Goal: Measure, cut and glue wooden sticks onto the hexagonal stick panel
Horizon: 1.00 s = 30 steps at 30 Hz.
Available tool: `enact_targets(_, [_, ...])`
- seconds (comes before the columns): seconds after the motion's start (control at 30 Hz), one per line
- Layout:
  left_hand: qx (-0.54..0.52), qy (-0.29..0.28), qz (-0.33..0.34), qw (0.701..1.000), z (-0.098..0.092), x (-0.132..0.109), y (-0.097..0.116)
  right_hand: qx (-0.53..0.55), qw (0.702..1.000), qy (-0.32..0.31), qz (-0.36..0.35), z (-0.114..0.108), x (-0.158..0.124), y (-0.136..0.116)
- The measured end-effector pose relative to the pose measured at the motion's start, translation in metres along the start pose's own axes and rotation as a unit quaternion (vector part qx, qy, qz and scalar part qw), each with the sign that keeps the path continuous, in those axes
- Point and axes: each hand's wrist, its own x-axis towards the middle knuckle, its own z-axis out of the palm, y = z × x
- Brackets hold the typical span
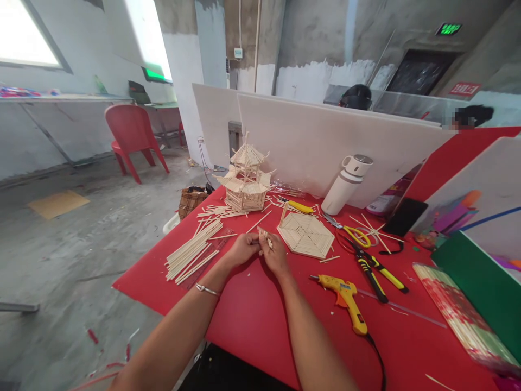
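Over the red table (pixel 244 326), my two hands meet at the fingertips. My right hand (pixel 275 255) is closed around several short wooden stick pieces (pixel 268 241), whose pale ends show between the fingers. My left hand (pixel 244 248) is closed in a pinch against it; what its fingers hold is hidden. Just right of my hands lies a flat, many-sided panel (pixel 305 234) of wooden sticks, with a short upright piece at its far left corner. Behind them stands a tiered pagoda model (pixel 246 179) made of sticks. Loose long sticks (pixel 189 252) lie left of my left hand, partly over a clear ruler (pixel 211 255).
To the right lie a yellow glue gun (pixel 344 298) with its cord, black-yellow pliers (pixel 372 266), scissors (pixel 358 234) and a yellow cutter (pixel 300 206). A white bottle (pixel 345 184) stands behind, near a phone (pixel 405 216). Bagged sticks (pixel 459 309) lie at far right.
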Motion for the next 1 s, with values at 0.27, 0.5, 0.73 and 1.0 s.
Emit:
enact_targets(0.27, [0.07, -0.04, 0.022, 0.997, -0.008, -0.001, -0.003, 0.034, 0.999, -0.02, -0.023, -0.005, -0.001, -0.006])
enact_targets(0.5, [0.014, -0.07, 0.038, 0.997, 0.004, -0.002, -0.003, 0.081, 0.997, 0.012, 0.005, -0.001, -0.004, -0.003])
enact_targets(0.73, [0.135, 0.068, 0.031, 0.988, 0.022, -0.008, -0.008, 0.031, 0.999, 0.011, -0.004, 0.0, -0.002, -0.003])
enact_targets(1.0, [0.21, 0.064, 0.021, 0.975, 0.025, -0.01, -0.008, 0.025, 0.999, 0.005, -0.021, 0.0, -0.001, -0.001])
